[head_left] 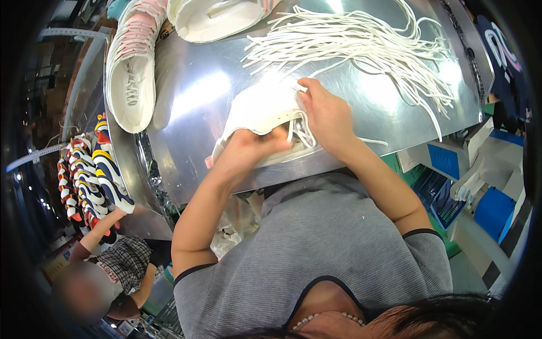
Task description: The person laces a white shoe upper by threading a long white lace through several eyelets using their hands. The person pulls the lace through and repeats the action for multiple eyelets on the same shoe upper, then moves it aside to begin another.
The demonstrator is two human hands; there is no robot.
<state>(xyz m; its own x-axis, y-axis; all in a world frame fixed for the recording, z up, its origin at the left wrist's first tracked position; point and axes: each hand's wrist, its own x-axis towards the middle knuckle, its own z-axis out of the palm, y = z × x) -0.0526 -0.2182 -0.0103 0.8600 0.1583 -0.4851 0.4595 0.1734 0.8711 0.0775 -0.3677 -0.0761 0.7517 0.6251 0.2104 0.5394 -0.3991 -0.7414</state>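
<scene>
A white shoe (259, 104) lies tilted near the table's front edge, its opening facing me. My right hand (328, 116) pinches the shoe's far right edge between thumb and fingers. Loops of white lace (303, 133) hang at the opening beside that hand, and a lace end sticks out to the right of the wrist. My left hand (257, 144) reaches into the opening from the left, under the collar. Its fingers are blurred and partly hidden by the shoe, so their grip does not show.
A bundle of loose white laces (361, 48) spreads across the shiny metal table (186, 144). A laced white-and-pink shoe (132, 73) lies far left, another white shoe (217, 22) beside it. At left, a person (121, 263) reaches toward rows of colourful shoes (93, 169). Boxes (494, 192) stand right.
</scene>
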